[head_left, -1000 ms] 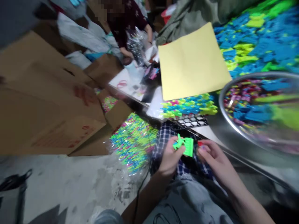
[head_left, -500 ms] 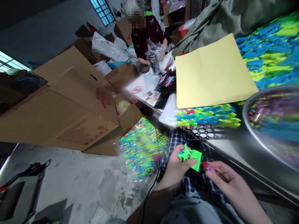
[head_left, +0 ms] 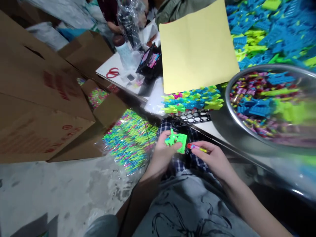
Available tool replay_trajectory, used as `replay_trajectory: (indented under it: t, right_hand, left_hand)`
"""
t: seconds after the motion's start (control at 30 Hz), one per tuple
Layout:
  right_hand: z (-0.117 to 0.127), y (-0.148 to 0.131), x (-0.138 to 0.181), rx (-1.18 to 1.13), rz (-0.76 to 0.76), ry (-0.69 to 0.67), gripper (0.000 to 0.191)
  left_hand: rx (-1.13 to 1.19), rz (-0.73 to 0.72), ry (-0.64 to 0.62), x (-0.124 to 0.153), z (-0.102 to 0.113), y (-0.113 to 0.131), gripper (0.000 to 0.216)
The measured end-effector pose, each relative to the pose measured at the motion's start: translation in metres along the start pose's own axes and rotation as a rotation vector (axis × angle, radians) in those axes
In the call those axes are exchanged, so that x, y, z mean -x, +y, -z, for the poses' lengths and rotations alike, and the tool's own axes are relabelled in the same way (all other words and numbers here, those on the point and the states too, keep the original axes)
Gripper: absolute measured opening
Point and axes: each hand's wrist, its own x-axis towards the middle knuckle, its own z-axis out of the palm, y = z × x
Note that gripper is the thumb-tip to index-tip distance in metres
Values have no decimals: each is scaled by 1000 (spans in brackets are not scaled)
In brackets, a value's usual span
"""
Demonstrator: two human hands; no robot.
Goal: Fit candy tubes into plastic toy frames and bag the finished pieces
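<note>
My left hand (head_left: pixel 161 156) is closed round a bright green plastic toy piece (head_left: pixel 176 141), held over my lap. My right hand (head_left: pixel 212 159) pinches a small wrapped candy stick (head_left: pixel 197 147) with a red tip, its end right beside the green piece. Just above my hands a black mesh tray (head_left: pixel 191 116) carries rows of blue, green and pink toy pieces. To the right stands a large metal bowl (head_left: pixel 224 121) filled with candy sticks and plastic pieces.
A yellow sheet (head_left: pixel 197 49) lies over the heaped blue and green pieces (head_left: pixel 271 33). Cardboard boxes (head_left: pixel 44 98) stand at the left, with a clear bag of coloured pieces (head_left: pixel 128 138) on the floor. Another person's hands hold a plastic bag (head_left: pixel 128 23) at the far end of the table.
The view has dropped and shifted, so the bowl shows more fully. My right hand has brought the candy stick closer to the green piece in my left hand.
</note>
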Motion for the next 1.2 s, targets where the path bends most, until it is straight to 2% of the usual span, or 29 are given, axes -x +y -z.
replay_trajectory:
  t: [0.27, 0.53, 0.67, 0.77, 0.87, 0.93, 1.07, 1.2]
  right_hand:
    - [-1, 11, -6, -215, -23, -114, 23]
    - [7, 17, -7, -165, 4, -134, 21]
    - [9, 11, 0, 38, 131, -34, 23]
    - [11, 6, 8, 243, 358, 17, 18]
    - [15, 0, 15, 394, 613, -12, 15]
    - [18, -5, 18, 449, 706, -61, 18]
    - [24, -13, 20, 478, 728, -151, 19]
    - [25, -16, 20, 503, 666, -178, 17]
  left_hand:
    - [37, 17, -84, -4, 3, -10, 43]
    - [-2, 115, -166, -3, -1, -13, 43]
    - [-32, 110, -147, -3, -5, -14, 42]
    - [-21, 123, -195, 0, -8, -12, 39]
    - [8, 130, -248, 7, -10, -8, 37]
    - [8, 116, -255, 11, -12, -5, 35]
    - [-57, 60, -239, 19, -18, -1, 30]
    - [-146, -15, -134, 22, -20, -2, 34]
